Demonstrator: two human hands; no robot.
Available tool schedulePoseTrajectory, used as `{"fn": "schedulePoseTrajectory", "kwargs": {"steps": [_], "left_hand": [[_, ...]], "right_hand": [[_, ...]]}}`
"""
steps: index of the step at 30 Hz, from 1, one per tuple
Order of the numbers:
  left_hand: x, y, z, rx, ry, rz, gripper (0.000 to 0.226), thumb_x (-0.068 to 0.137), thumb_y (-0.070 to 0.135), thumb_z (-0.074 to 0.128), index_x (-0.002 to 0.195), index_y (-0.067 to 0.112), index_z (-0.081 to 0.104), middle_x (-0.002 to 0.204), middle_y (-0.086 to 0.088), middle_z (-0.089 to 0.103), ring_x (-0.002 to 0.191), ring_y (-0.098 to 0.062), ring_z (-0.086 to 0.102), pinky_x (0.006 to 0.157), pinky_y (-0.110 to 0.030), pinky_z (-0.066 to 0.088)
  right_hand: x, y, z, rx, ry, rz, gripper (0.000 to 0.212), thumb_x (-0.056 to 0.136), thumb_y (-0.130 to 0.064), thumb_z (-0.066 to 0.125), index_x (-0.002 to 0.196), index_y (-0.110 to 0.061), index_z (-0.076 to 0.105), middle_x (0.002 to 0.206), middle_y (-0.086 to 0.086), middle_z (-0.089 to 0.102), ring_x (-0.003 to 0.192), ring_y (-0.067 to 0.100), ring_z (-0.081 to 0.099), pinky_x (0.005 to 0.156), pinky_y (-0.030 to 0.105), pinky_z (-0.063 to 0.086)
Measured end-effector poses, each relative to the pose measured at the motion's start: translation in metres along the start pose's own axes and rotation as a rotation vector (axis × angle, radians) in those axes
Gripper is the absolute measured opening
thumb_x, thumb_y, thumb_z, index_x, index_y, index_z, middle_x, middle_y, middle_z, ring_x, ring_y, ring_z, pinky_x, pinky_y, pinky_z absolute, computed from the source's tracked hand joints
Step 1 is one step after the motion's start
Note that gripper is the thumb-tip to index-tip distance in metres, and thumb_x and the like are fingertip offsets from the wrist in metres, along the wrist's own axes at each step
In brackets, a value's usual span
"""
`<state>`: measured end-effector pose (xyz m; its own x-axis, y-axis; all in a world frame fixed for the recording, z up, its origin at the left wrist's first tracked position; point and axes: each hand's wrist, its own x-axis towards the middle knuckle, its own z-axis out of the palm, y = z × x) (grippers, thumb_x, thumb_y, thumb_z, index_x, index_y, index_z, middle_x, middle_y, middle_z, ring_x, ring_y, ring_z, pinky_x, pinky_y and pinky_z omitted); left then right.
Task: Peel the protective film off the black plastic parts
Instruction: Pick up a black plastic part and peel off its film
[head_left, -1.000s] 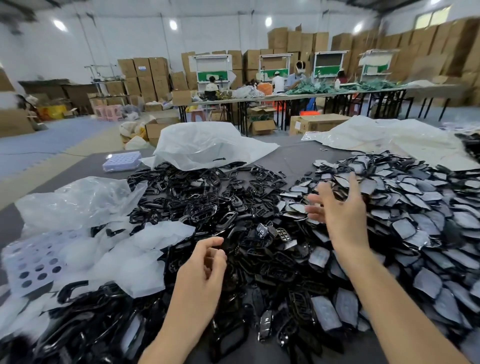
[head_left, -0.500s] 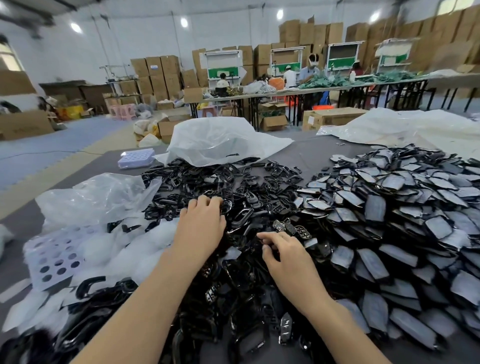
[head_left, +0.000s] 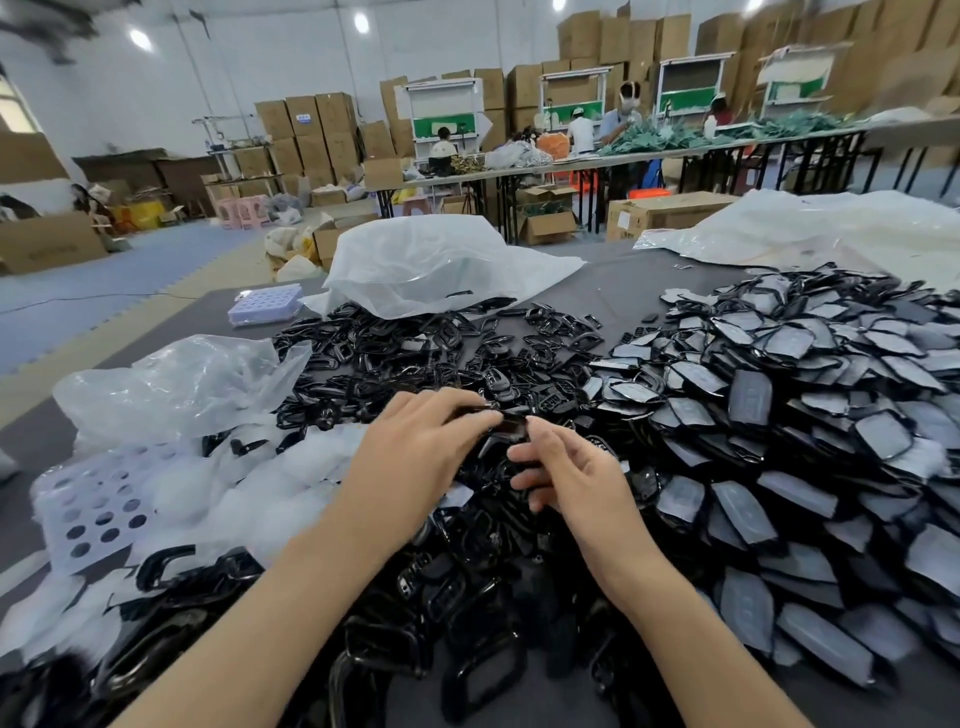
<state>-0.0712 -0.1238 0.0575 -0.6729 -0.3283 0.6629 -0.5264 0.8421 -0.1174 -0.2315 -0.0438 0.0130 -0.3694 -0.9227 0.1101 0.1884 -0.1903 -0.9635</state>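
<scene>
Both hands have now come together above the middle of the tabletop (head_left: 628, 288). Half a second ago they were apart, each one low on the heap. The left hand (head_left: 415, 447) has its fingers curled over the top of one black plastic part (head_left: 506, 427) and holds it lifted just above the heap. The right hand (head_left: 569, 480) pinches the near right end of the same part with thumb and first finger, and the other fingers are loosely bent. Whether it has film between the fingers, I cannot tell. The pile of film-covered parts (head_left: 779, 415) lies to the right, the bare black parts (head_left: 415, 348) behind the hands, and the loose white film pieces (head_left: 249, 483) to the left.
</scene>
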Motion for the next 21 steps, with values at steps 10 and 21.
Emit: {"fn": "schedulePoseTrajectory", "kwargs": {"steps": [10,21], "left_hand": [[-0.023,0.000,0.000,-0.241,-0.260,-0.452,0.018,0.100,0.025,0.053,0.117,0.026,0.055,0.103,0.013,0.065,0.093,-0.009,0.063,0.075,-0.024,0.046],[-0.021,-0.002,0.017,-0.071,-0.618,-0.402,0.020,0.098,0.046,0.052,0.100,0.028,0.058,0.104,0.007,0.056,0.102,-0.015,0.052,0.086,-0.034,0.046]], "right_hand": [[0.005,-0.006,-0.013,0.141,0.171,0.044,0.012,0.096,-0.016,0.067,0.086,-0.018,0.073,0.072,-0.005,0.069,0.063,0.006,0.065,0.054,0.018,0.052],[0.003,-0.013,-0.018,0.454,0.133,0.121,0.018,0.098,-0.028,0.063,0.091,-0.012,0.068,0.080,0.001,0.070,0.072,0.015,0.070,0.062,0.027,0.059]]}}
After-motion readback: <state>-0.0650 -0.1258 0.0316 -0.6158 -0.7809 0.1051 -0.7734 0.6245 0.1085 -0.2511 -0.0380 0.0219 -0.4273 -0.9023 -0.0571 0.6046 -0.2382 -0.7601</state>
